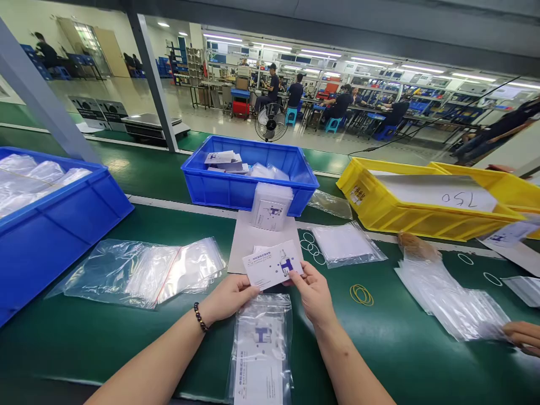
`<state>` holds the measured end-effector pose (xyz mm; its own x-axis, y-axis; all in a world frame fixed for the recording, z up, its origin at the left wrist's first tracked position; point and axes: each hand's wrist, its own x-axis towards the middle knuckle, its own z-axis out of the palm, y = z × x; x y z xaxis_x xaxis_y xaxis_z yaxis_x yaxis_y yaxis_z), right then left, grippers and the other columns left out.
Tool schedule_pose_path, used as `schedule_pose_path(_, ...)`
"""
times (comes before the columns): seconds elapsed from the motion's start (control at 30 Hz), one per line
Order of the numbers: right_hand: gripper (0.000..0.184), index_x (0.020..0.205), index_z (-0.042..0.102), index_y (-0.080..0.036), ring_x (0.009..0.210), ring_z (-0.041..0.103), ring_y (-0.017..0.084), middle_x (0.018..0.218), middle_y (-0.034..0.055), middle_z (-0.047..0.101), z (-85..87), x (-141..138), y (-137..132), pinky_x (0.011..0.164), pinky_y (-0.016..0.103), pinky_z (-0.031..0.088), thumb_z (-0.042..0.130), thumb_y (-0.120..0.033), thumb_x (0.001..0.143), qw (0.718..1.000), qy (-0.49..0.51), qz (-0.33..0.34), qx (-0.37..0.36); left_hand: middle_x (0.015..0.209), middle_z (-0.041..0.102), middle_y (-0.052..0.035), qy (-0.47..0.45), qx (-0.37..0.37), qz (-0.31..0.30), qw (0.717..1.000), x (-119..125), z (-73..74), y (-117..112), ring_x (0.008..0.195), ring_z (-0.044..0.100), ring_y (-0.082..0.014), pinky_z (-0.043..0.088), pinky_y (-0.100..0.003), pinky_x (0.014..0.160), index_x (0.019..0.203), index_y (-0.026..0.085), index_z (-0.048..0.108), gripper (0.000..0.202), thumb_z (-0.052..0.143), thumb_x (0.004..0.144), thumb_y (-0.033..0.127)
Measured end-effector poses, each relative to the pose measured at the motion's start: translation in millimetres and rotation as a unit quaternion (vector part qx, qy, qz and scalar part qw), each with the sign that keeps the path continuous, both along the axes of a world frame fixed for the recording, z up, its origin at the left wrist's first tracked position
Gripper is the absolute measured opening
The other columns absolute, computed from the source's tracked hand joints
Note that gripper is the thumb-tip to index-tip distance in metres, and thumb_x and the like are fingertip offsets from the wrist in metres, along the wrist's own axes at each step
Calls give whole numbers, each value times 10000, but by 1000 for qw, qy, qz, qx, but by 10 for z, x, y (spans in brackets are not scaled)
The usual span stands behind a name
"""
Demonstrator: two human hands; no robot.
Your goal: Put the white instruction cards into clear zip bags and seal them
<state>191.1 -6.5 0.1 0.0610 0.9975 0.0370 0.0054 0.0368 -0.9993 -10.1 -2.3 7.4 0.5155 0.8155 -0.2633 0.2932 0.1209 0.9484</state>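
Bagged card [261,343]: a clear bag with a printed white card inside. It lies flat on the green tabletop [400,360] at the near edge, between the two forearms.
Card [273,264]: white with a blue mark, held in both hands just above the far end of the bagged card. Its right end is tilted slightly farther away.
Left hand [230,295]: closed on the card's near left corner, thumb against fingers. A dark beaded bracelet [200,316] sits on the wrist.
Right hand [314,292]: fingertips pinched on the card's near right edge.
Cardboard sheet [248,239]: grey and flat, just beyond the held card, reaching toward the middle blue bin [236,191].
Card stack [272,207]: a wrapped bundle standing on the sheet's far end, against the middle blue bin's near wall.
Middle blue bin: far of the hands, holding more printed cards and clear bags.
Left blue bin [63,219]: at the left edge, filled with clear bags.
Empty bags [143,273]: clear and overlapping, flat on the tabletop left of the left hand.
White rubber bands [312,247]: loose, just right of the cardboard sheet.
Yellow rubber bands [361,294]: near the right hand, on its right.
Flat packet [346,244]: a clear bag with white contents, beside the white rubber bands.
Yellow bins [379,211]: far right, with a handwritten white sheet lying across one.
Bag pile [455,304]: clear bags spread at the right. Another person's hand [525,336] touches its near right end.
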Motion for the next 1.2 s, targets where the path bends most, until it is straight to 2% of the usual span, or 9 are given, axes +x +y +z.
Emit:
schedule_pose_path(0.13,422,996,539,-162,553,571,135,735,30,642,57,29,9,496,249,489,663,-394,666,995,71,-73,-4,701,595,-9,52,74,-49,995,-30,44,9,646,526,-131,397,-216,606,664,157,631,121,580,677,266)
schedule_pose_path(0.3,386,1018,513,-163,483,499,102,587,-20,569,95,83,-16,485,226,447,629,-348,700,999,19,-34,8,781,593,-26,4,92,-68,993,-46,69,17,756,551,-153,422,-230,691,670,173,658,134,577,705,274)
schedule_pose_path(0.43,229,909,582,-170,560,515,122,637,6,564,128,110,-52,533,246,446,554,-338,755,993,-81,86,16,721,567,-21,-41,84,-43,995,-20,42,-5,696,533,-143,411,-231,650,641,165,656,164,585,713,294)
schedule_pose_path(0.57,219,682,647,-177,788,551,160,820,45,568,208,70,-97,727,298,446,536,-338,779,939,-196,276,58,722,553,-29,-76,101,1,992,34,37,-49,674,506,-135,401,-236,630,632,160,654,175,585,715,298)
schedule_pose_path(0.67,220,626,642,-177,740,543,140,786,25,541,229,15,-129,701,276,440,565,-333,762,919,-196,339,44,780,543,-38,-93,98,15,991,62,61,-75,717,505,-139,412,-239,651,619,157,647,176,583,712,293)
schedule_pose_path(0.83,127,694,613,-169,615,485,115,675,-1,520,161,-37,-155,594,240,407,550,-265,749,946,-158,282,-7,859,564,-34,-104,-40,52,992,61,55,-62,640,514,-119,430,-242,593,850,155,598,300,672,601,305)
schedule_pose_path(1.0,282,975,558,-184,573,442,100,645,-38,459,121,-55,-154,571,227,394,579,-197,695,969,-102,222,-40,542,530,2,-72,-69,79,992,66,30,-41,492,471,-105,374,-211,476,596,126,529,239,616,609,348)
schedule_pose_path(1.13,71,723,548,-157,557,431,101,618,-19,481,107,-77,-137,528,221,370,556,-223,698,969,-128,202,-55,574,537,4,-79,-52,85,992,91,50,-56,500,476,-105,369,-200,454,631,131,542,218,594,615,342)
schedule_pose_path(1.2,126,628,512,-156,559,434,106,606,-7,498,92,-89,-133,521,222,365,534,-243,714,969,-148,190,-49,567,524,7,-79,-43,87,992,98,56,-62,501,474,-106,365,-200,453,628,133,538,221,584,623,349)
